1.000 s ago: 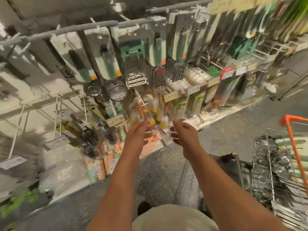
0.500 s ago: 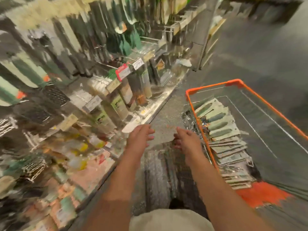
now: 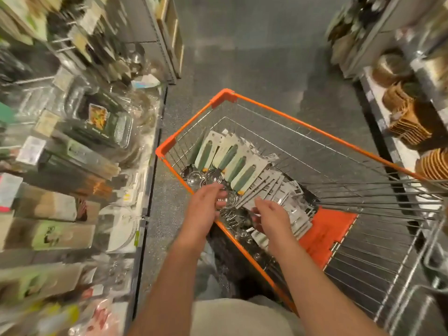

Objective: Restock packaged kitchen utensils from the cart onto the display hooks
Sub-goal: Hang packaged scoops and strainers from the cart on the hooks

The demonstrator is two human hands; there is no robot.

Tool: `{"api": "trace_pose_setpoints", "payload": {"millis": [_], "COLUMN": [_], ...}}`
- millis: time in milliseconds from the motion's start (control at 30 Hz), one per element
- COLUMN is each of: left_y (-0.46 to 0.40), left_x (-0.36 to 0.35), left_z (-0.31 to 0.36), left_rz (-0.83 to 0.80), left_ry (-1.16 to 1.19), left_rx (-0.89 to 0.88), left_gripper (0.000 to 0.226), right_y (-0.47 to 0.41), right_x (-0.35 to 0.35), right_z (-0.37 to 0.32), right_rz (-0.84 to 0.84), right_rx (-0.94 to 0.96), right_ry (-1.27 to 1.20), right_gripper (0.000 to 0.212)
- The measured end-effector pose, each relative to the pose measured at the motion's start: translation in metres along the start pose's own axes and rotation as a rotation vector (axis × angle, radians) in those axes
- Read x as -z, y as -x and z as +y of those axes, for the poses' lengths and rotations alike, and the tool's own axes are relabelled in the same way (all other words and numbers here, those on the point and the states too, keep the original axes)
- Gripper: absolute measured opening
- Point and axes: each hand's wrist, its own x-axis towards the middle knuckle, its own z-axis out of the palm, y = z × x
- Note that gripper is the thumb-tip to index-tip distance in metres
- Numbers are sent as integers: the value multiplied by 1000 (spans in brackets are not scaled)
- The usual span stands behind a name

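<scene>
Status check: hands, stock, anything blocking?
Left hand and right hand open, reaching into the cart. Green-handled packaged utensils unpicked. Nothing blocking.

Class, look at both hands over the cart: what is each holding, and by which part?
Neither hand clearly holds anything: left hand and right hand hover, fingers loose, over the packaged utensils.

Head view, steeply downward (close) over cart (image 3: 286,117)
</scene>
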Motion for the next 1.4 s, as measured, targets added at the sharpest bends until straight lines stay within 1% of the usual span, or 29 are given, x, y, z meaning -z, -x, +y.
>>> {"api": "trace_pose_setpoints", "payload": {"millis": [33,167,267,333,400,467,533,633,700,767,867,1033,1133,1233,1300,1400], "left_y": [-18,-83,-131,-155,-181,-206,-225,-250,-266,-278,-293,-312,-322,-329,-336,-343], "left_x": [-2,-10,-6,0,6,12,17,24,28,28,26,18,16,16,19,22], "left_z": [3,24,38,41,40,35,30,24,19,15,8,-5,-14,-17,-19,-24], "left_rz": [-50,-196,-235,-298,-371,-398,-372,-319,-275,-241,-233,-282,-258,-183,-136,-167], "left_ry": [-43,-167,-298,-382,-493,-564,-585,-634,-657,-667,-712,-789,-828,-862,-832,-798], "left_rx": [6,41,84,116,157,182,206,247,267,274,256,241,161,67,89,143], "left_gripper": [23,24,27,29,32,28,22,34,39,40,43,57,62,68,76,90], "right_y": [-11,-42,-51,-56,-65,-74,-82,-101,-112,-124,-146,-179,-194,-205,-211,-217], "right_x": [-2,-16,-33,-42,-52,-63,-71,-79,-82,-84,-84,-88,-92,-97,-103,-109], "right_z": [-2,-12,-20,-24,-28,-29,-29,-27,-27,-27,-23,-10,-2,5,5,7], "right_rz": [20,150,216,253,305,322,330,349,345,316,249,187,170,208,276,348], "right_rx": [-26,-69,-123,-161,-216,-253,-274,-316,-343,-359,-348,-311,-326,-333,-332,-342], "right_ry": [-20,-57,-78,-83,-110,-147,-164,-170,-149,-132,-142,-105,-63,-65,-69,-51], "right_gripper": [23,17,22,27,24,22,20,23,33,47,62,70,71,72,72,72]}}
